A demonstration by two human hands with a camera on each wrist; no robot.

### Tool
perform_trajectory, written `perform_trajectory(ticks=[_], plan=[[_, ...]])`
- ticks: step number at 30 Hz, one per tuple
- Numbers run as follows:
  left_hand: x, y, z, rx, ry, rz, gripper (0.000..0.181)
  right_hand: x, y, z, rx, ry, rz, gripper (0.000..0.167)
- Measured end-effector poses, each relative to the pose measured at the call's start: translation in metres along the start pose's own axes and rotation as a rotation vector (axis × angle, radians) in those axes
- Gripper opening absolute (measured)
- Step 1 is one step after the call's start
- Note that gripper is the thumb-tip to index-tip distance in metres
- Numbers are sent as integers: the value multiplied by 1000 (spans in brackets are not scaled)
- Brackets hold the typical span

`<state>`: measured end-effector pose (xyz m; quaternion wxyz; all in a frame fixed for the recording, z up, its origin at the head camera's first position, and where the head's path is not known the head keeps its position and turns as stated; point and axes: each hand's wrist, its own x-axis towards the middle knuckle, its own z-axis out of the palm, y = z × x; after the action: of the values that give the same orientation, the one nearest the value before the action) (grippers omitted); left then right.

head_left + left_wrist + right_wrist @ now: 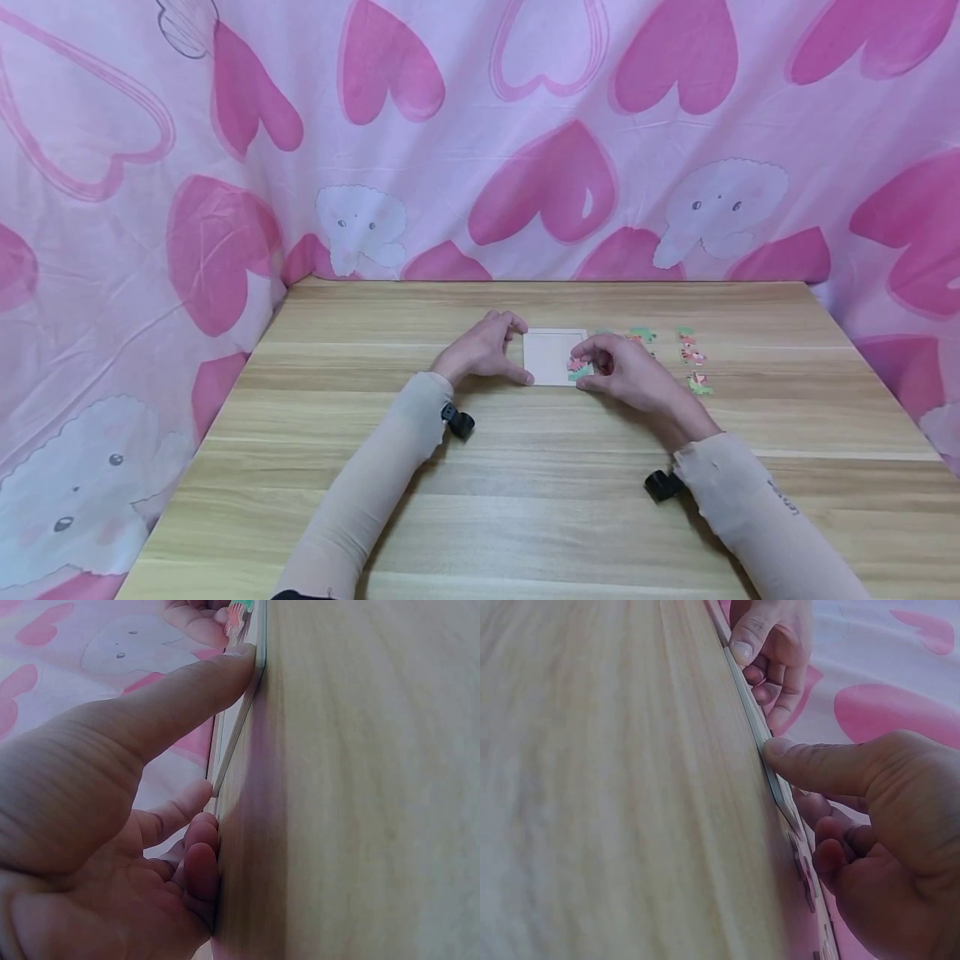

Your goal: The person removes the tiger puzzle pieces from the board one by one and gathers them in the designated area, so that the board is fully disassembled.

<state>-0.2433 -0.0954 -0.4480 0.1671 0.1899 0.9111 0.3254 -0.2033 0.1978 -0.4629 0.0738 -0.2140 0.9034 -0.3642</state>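
A shallow white puzzle tray [551,333] with a raised rim lies flat on the table. My left hand [487,346] holds its left side, thumb at the near corner and forefinger at the far one; the other fingers curl below in the left wrist view. A small red and green puzzle piece [577,375] is at the tray's near right corner. My right hand [626,371] has this piece between thumb and forefinger, with the thumb [810,761] on the tray's near edge. The fingers partly cover the piece, so whether it lies fully flat cannot be told.
Loose puzzle pieces lie right of the tray: a green one [641,334] behind the right hand, and a column with a striped piece [693,356] and a green one [700,384]. The wooden table [510,500] ends at a pink heart-patterned curtain [450,167].
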Motion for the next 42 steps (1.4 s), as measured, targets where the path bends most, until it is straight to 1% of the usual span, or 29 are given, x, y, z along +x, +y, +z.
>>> perform_trajectory(ticks=[16, 26, 32, 38, 42], plan=[[-2, 0, -2, 5, -4, -5, 89, 1, -1, 0, 26, 21, 20, 41], [-2, 0, -3, -1, -1, -18, 88, 0, 0, -3, 60, 10, 40, 41], [-1, -1, -1, -8, 2, -23, 89, -4, 1, -15, 74, 44, 54, 48], [0, 0, 0, -17, 3, -17, 88, -12, -1, -34, 79, 96, 91, 43], [0, 0, 1, -21, 3, -16, 88, -18, -2, -43, 56, 124, 103, 43]])
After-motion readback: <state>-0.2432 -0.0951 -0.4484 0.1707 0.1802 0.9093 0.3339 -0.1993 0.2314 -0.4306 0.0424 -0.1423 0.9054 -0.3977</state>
